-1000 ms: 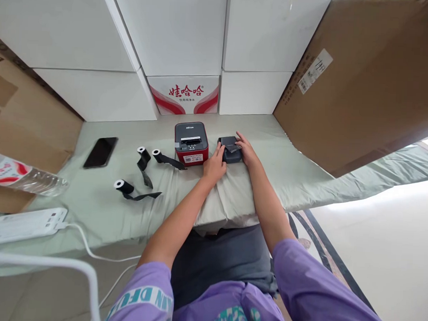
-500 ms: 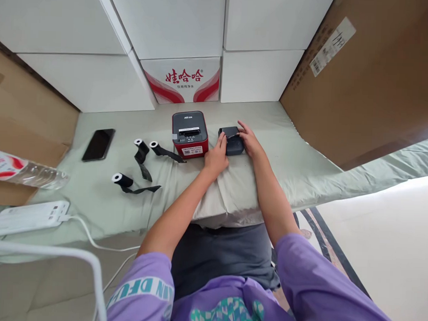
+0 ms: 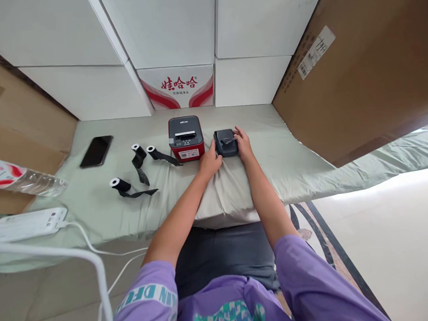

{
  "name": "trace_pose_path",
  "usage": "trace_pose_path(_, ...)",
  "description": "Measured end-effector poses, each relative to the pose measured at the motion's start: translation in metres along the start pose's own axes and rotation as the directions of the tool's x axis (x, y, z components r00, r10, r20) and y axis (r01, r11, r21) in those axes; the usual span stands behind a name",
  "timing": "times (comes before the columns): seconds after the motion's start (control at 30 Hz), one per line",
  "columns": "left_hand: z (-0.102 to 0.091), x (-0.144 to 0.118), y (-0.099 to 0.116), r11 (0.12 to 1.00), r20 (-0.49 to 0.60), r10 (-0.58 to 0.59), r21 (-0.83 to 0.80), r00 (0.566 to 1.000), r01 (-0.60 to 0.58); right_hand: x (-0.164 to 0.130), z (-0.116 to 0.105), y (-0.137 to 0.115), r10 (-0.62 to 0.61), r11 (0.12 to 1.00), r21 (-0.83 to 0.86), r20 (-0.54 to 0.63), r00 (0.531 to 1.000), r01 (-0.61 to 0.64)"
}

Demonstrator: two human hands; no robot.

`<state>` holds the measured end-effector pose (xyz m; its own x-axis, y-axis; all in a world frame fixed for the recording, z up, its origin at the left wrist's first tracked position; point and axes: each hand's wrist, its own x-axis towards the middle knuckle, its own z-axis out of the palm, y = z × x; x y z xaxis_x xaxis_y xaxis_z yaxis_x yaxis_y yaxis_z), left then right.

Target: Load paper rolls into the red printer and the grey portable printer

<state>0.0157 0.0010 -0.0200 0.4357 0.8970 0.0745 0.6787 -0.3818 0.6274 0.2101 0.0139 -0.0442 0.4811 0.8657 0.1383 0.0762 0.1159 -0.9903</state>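
A small dark grey printer (image 3: 225,143) lies on the pale green cloth-covered table (image 3: 93,198), just right of a larger red and grey printer (image 3: 185,138). My left hand (image 3: 210,161) grips the small printer's left side. From the right, my right hand (image 3: 241,144) rests on its top, fingers at a short dark strip sticking out of it. Three black ribbon rolls with white cores lie to the left: one (image 3: 139,152), a second (image 3: 154,152) beside the red printer, a third (image 3: 118,184) nearer me.
A black phone (image 3: 96,151) lies at the left. A plastic water bottle (image 3: 20,180) and a white power strip (image 3: 25,222) with cable sit at the near left. White boxes (image 3: 176,33) stack behind; a big brown carton (image 3: 361,72) leans at the right.
Both hands have stayed on the small grey printer, shifting slightly on it; the dark strip shows on its top again. The view has swayed a little.
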Motion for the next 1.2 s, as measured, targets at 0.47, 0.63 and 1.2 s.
trace_pose_path(0.47, 0.003, 0.003, -0.008, 0.97, -0.042, 0.004, -0.242, 0.999, -0.014, -0.004, -0.002, 0.0, -0.031, 1.0, -0.004, 0.035, 0.999, 0.031)
trace_pose_path(0.63, 0.001, 0.002, -0.011, 0.941, -0.032, 0.051, -0.334, 0.998, -0.059, -0.009, 0.002, -0.007, -0.031, 0.995, -0.091, -0.001, 1.0, 0.031)
trace_pose_path(1.2, 0.001, 0.001, -0.012, 0.942, -0.042, 0.094, -0.32, 0.995, -0.103, -0.071, 0.025, -0.035, -0.146, 0.788, -0.601, 0.027, 0.989, 0.133)
